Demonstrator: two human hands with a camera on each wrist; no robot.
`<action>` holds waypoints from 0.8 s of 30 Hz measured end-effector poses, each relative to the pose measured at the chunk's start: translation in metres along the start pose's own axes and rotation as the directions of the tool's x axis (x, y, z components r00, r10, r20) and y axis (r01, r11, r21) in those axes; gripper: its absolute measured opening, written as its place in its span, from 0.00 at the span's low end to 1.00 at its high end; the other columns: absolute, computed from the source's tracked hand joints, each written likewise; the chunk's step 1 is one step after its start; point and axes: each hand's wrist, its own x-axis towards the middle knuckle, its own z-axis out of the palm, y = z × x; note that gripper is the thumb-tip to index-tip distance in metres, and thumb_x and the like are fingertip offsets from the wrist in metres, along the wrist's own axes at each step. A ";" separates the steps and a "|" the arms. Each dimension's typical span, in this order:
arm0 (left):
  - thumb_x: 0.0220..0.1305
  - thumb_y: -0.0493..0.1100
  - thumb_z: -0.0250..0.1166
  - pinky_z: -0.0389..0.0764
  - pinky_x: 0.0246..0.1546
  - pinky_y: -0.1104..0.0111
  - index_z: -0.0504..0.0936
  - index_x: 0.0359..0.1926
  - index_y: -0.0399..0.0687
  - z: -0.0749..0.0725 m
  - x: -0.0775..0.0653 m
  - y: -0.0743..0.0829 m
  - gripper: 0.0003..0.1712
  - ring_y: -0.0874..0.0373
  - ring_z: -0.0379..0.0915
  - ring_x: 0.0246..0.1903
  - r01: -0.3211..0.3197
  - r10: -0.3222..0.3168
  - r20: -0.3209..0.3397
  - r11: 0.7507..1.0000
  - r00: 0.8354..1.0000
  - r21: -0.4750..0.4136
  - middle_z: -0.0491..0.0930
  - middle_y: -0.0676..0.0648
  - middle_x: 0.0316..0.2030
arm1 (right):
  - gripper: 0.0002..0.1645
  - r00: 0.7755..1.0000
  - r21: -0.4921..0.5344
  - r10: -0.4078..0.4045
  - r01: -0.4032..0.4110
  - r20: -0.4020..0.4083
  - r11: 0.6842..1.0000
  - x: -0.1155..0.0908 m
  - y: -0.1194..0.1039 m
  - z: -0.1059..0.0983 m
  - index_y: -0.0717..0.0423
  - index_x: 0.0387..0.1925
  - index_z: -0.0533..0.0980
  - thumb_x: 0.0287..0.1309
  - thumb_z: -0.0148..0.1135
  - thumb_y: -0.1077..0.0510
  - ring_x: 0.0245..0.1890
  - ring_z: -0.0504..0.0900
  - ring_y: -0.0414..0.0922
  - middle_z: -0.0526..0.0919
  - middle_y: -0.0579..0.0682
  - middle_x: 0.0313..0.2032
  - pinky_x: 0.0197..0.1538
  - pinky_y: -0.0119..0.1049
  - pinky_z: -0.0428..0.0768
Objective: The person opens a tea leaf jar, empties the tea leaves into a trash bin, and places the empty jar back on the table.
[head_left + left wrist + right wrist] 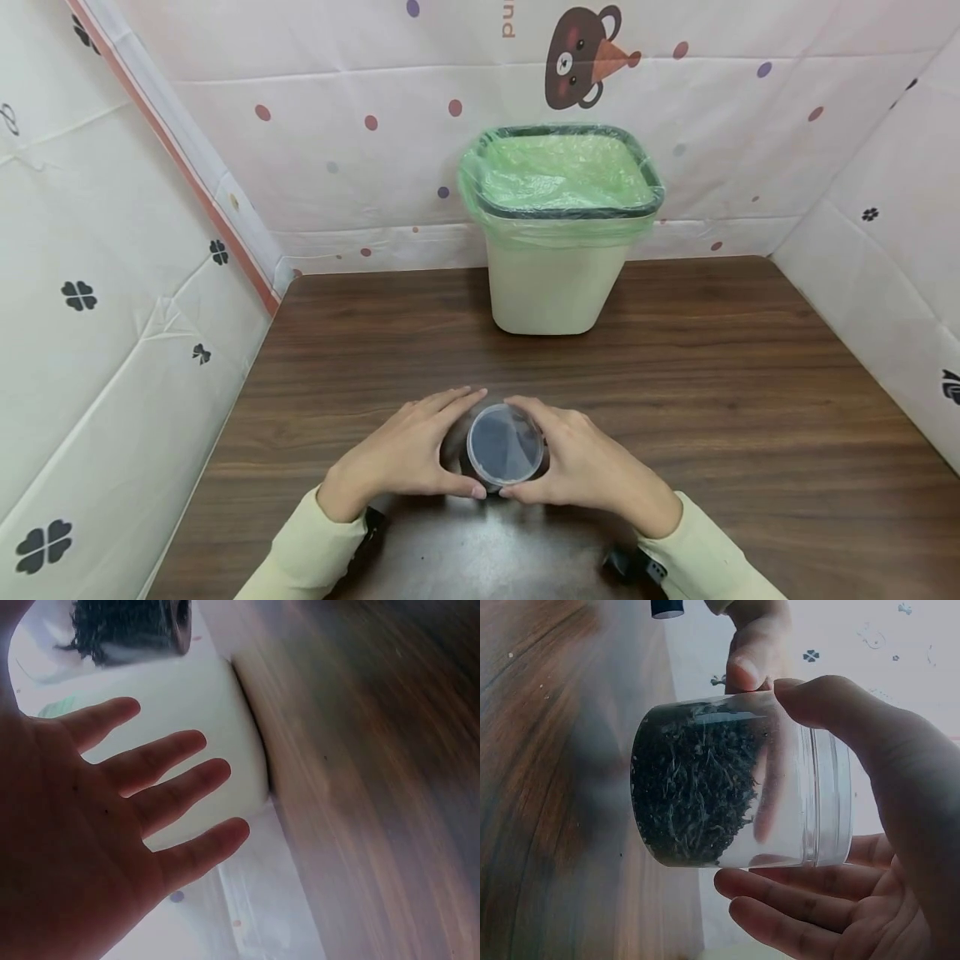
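Inside the jar [741,781], only wrist views show dark shreds [694,784]; right hand [579,458] grips it, left hand [105,814] splayed.

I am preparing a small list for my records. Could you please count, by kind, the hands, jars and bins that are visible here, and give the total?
Hands: 2 (left hand, right hand)
Jars: 1 (clear jar with dark contents)
Bins: 1 (pale bin with green liner)
Total: 4
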 end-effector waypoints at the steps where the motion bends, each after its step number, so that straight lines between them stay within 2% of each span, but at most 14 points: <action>1: 0.41 0.86 0.64 0.65 0.62 0.43 0.56 0.79 0.62 0.000 0.000 0.001 0.68 0.54 0.58 0.71 -0.004 0.004 -0.001 1.000 1.000 -0.012 0.61 0.48 0.74 | 0.56 1.000 0.006 -0.003 0.003 -0.005 1.000 0.000 0.000 0.000 0.59 0.67 0.66 0.41 0.82 0.39 0.40 0.82 0.37 0.83 0.46 0.45 0.41 0.35 0.82; 10: 0.38 0.86 0.65 0.68 0.63 0.50 0.50 0.80 0.65 -0.001 0.001 0.009 0.72 0.59 0.59 0.70 -0.032 0.031 -0.017 0.997 0.999 -0.064 0.63 0.53 0.72 | 0.55 0.999 0.042 -0.006 0.008 -0.034 0.999 0.000 -0.001 -0.002 0.58 0.67 0.66 0.43 0.81 0.38 0.39 0.82 0.39 0.83 0.46 0.44 0.41 0.38 0.83; 17: 0.35 0.82 0.72 0.69 0.64 0.57 0.45 0.80 0.72 -0.003 0.003 0.013 0.74 0.60 0.61 0.69 -0.055 0.055 -0.008 0.991 0.998 -0.122 0.62 0.55 0.73 | 0.56 0.998 0.048 -0.024 0.027 -0.056 0.998 0.000 -0.005 -0.002 0.58 0.67 0.67 0.42 0.82 0.38 0.40 0.82 0.38 0.83 0.45 0.45 0.42 0.36 0.82; 24: 0.36 0.72 0.80 0.68 0.65 0.57 0.39 0.79 0.75 -0.003 0.005 0.016 0.77 0.61 0.61 0.69 -0.088 0.096 0.023 0.966 0.995 -0.244 0.61 0.57 0.73 | 0.56 0.996 0.096 -0.037 0.045 -0.080 0.994 -0.001 -0.008 -0.003 0.57 0.66 0.67 0.40 0.84 0.40 0.42 0.82 0.37 0.83 0.44 0.46 0.43 0.35 0.82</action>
